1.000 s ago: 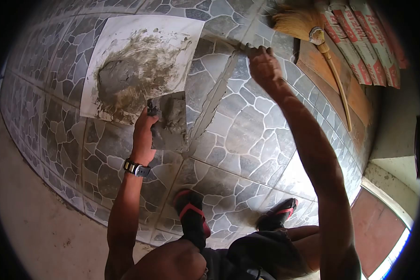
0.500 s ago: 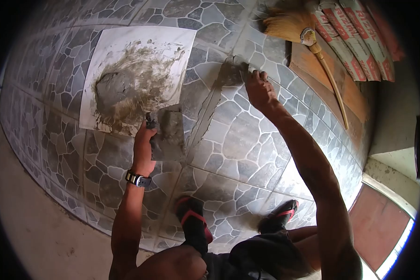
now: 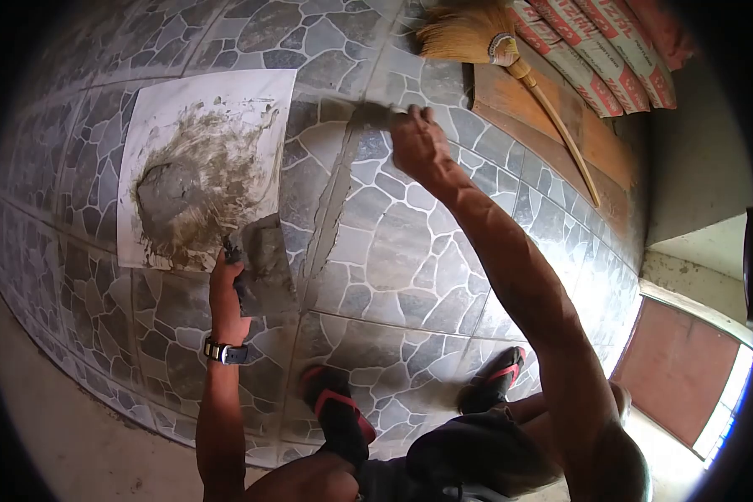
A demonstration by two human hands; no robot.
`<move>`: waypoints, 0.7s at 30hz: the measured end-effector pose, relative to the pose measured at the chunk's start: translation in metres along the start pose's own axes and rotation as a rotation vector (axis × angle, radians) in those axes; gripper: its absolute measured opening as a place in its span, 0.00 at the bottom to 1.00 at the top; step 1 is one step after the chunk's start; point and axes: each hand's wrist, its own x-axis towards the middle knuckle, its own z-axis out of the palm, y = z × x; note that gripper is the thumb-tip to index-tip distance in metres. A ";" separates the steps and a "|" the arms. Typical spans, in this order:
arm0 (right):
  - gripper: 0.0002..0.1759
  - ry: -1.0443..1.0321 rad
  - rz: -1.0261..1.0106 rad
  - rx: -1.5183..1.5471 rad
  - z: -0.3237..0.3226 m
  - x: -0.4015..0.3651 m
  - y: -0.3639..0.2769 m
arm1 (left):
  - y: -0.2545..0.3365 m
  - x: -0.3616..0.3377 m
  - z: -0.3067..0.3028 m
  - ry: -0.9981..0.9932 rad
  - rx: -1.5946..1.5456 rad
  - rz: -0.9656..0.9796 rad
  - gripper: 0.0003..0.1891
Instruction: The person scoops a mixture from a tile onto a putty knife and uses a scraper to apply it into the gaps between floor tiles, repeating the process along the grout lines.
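My left hand [image 3: 228, 289], below a wristwatch, grips a flat square metal plate [image 3: 268, 266] smeared with grey mortar. Just beyond it a white board [image 3: 255, 96] lies on the tiles, bearing a mound of wet mortar [image 3: 169, 191]. My right hand [image 3: 418, 142] is closed on a trowel [image 3: 375, 115], whose dark blade is low over the far end of a mortar-smeared tile joint [image 3: 330, 209]. The trowel's handle is mostly hidden by my fingers.
A straw broom [image 3: 468, 35] lies at the upper right on brown boards [image 3: 519, 100], beside stacked red-and-white cement bags [image 3: 598, 54]. My feet in red-strapped slippers [image 3: 339, 402] are on the patterned floor. A reddish-brown panel [image 3: 673, 372] is at the lower right.
The camera view has shifted, so the board, broom and bags appear farther left. My right hand and the trowel blade have moved left relative to the floor joint; my left hand still holds the plate.
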 end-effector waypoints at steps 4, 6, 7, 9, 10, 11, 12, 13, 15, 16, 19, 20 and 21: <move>0.21 0.184 -0.067 -0.127 0.058 -0.040 0.023 | 0.003 -0.002 0.002 -0.018 -0.051 -0.012 0.28; 0.21 0.156 -0.311 -0.243 0.046 -0.048 0.045 | -0.003 0.000 -0.001 0.099 -0.071 -0.019 0.28; 0.21 0.137 -0.435 -0.296 0.039 -0.051 0.052 | -0.007 0.002 -0.006 0.093 -0.059 -0.020 0.28; 0.21 0.187 -0.046 -0.057 0.023 -0.061 0.053 | -0.010 0.009 -0.008 0.061 -0.030 -0.023 0.28; 0.20 0.183 -0.042 -0.140 0.033 -0.064 0.060 | -0.013 0.010 -0.005 0.046 -0.026 -0.025 0.28; 0.19 0.181 -0.038 -0.223 0.054 -0.067 0.068 | -0.013 0.008 0.000 0.031 -0.021 -0.023 0.28; 0.14 0.183 -0.067 -0.290 0.072 -0.073 0.068 | -0.013 0.008 0.004 0.016 -0.017 -0.018 0.28; 0.12 0.232 -0.077 -0.214 0.071 -0.077 0.065 | -0.012 0.009 0.008 0.011 0.001 -0.015 0.28; 0.14 0.126 -0.115 -0.025 0.048 -0.079 0.071 | -0.010 0.007 0.016 0.008 0.033 -0.024 0.28; 0.14 0.142 -0.069 -0.024 0.036 -0.078 0.074 | -0.008 0.006 0.024 -0.092 -0.021 -0.043 0.27; 0.15 0.141 0.054 -0.066 0.034 -0.082 0.083 | -0.014 0.017 0.024 -0.098 0.056 -0.074 0.26; 0.15 0.108 0.068 -0.112 0.053 -0.086 0.085 | -0.016 0.018 0.032 -0.054 0.031 -0.064 0.24; 0.16 0.072 0.084 -0.157 0.058 -0.088 0.084 | -0.019 0.023 0.035 -0.066 0.052 -0.040 0.23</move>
